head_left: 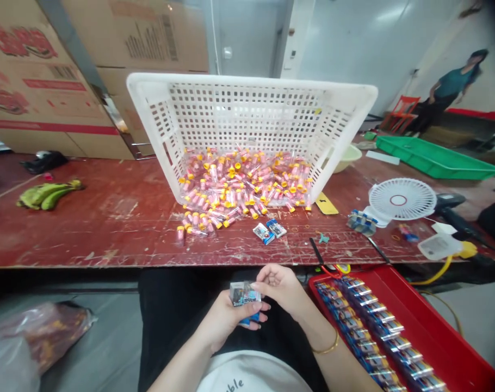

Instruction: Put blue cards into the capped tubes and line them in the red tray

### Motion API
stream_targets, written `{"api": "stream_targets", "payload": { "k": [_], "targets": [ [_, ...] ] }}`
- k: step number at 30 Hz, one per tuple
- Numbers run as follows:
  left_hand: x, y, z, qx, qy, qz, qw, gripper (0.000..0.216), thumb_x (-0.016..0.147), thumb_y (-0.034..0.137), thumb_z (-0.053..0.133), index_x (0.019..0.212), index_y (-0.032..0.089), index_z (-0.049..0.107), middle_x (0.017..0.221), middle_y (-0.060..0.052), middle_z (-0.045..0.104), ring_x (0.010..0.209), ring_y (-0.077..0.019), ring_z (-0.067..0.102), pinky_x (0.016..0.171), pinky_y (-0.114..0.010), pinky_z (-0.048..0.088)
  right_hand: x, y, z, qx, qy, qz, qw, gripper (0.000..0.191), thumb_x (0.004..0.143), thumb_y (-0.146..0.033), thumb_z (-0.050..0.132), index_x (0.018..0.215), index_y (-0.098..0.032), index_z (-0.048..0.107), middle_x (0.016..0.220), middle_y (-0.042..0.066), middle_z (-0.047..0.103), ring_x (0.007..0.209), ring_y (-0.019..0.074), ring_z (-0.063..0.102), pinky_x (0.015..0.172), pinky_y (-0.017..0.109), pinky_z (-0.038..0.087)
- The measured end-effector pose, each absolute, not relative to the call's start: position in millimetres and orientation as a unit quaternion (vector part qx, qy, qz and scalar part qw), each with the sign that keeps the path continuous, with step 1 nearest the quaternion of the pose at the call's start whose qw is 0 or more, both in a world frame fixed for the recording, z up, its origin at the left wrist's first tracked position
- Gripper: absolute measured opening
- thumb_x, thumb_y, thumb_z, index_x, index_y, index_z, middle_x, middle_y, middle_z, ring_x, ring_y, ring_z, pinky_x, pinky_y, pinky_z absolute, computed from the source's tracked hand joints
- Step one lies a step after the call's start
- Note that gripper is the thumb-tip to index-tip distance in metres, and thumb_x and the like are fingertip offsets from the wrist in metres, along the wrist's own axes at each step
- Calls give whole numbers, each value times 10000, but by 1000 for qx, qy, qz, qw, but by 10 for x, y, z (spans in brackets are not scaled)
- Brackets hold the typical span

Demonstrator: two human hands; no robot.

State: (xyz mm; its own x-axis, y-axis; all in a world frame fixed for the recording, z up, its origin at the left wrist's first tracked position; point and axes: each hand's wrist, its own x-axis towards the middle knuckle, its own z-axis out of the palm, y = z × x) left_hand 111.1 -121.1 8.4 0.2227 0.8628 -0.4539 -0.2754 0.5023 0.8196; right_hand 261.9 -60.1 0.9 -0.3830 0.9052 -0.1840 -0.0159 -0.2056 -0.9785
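In the lower centre of the frame the left hand (225, 324) made the grip, fingers closed round a small clear box (245, 295), while the right hand (282, 287) pinched its upper right corner. A steady left palm and light fingertip work seemed best there. The red tray (431, 326) of filled packs lay at lower right. Above, pink tubes (239, 185) spilled from the tilted white basket (251, 103) onto the desk (109, 218).

front: tipped basket (247, 109), spilled tubes (235, 188) | right: red tray (439, 321)
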Motion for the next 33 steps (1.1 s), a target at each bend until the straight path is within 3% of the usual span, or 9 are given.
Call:
{"api": "stream_targets", "payload": {
  "k": [4, 8, 13, 16, 20, 24, 26, 30, 33],
  "targets": [
    [989, -1267, 20, 275, 479, 394, 735, 407, 748, 450, 698, 951, 97, 696, 909, -165, 738, 757, -222, 701, 612, -303, 557, 2550, -564, -19, -407, -571, 619, 353, 342, 623, -408, 794, 752, -179, 575, 636, -27, 587, 567, 96, 536, 550, 223, 443],
    [947, -1259, 15, 258, 511, 419, 705, 399, 693, 439, 748, 873, 87, 692, 841, -158, 741, 760, -233, 705, 577, -280, 555, 2469, 101, -62, -498, -670, 400, 379, 276, 759, -444, 649, 789, -175, 590, 654, 5, 611, 564, 130, 557, 568, 267, 474],
    [915, -1191, 46, 239, 540, 457, 666, 385, 612, 396, 813, 797, 85, 681, 726, -116, 726, 644, -204, 695, 532, -262, 551, 2364, 1217, -164, -572, -656, 251, 423, 177, 687, -221, 660, 826, -141, 587, 926, 132, 633, 968, 277, 559, 907, 456, 416],
    [854, -1131, 33, 233, 545, 501, 631, 369, 571, 360, 842, 749, 87, 667, 602, -57, 683, 556, -178, 668, 523, -264, 555, 2356, 1429, -227, -570, -659, 232, 434, 137, 676, -169, 640, 804, -131, 608, 946, 155, 639, 1041, 314, 528, 973, 504, 353],
    [785, -1069, 1, 242, 538, 539, 601, 358, 570, 331, 843, 768, 91, 664, 546, -19, 655, 515, -162, 644, 515, -261, 550, 2515, 1131, -185, -553, -646, 246, 465, 211, 764, -268, 596, 926, -134, 613, 1004, 135, 647, 936, 257, 603, 861, 440, 473],
    [811, -1068, -15, 274, 545, 548, 572, 329, 577, 313, 839, 774, 108, 674, 548, -1, 656, 502, -148, 627, 521, -250, 535, 2722, 383, 96, -452, -619, 376, 520, 297, 809, -363, 625, 1049, -195, 571, 914, 61, 668, 728, 171, 651, 645, 318, 544],
    [847, -1087, -20, 305, 557, 540, 553, 312, 582, 312, 836, 769, 118, 679, 579, 0, 666, 523, -143, 623, 543, -245, 528, 2771, 11, 310, -382, -638, 401, 535, 242, 789, -304, 677, 993, -217, 579, 900, 46, 662, 762, 162, 652, 671, 301, 548],
    [911, -1124, -25, 372, 583, 509, 513, 308, 583, 317, 839, 774, 126, 690, 621, -1, 668, 575, -139, 605, 590, -241, 501, 2799, -354, 676, -301, -764, 283, 495, 86, 785, -170, 670, 837, -211, 615, 906, 59, 661, 878, 182, 637, 806, 336, 528],
    [940, -1131, -15, 395, 582, 502, 503, 286, 594, 320, 832, 747, 128, 685, 601, 8, 645, 576, -137, 587, 584, -240, 485, 2808, -322, 755, -284, -802, 277, 446, 33, 785, -179, 671, 779, -199, 646, 878, 63, 669, 850, 178, 637, 747, 307, 534]
  ]
}}
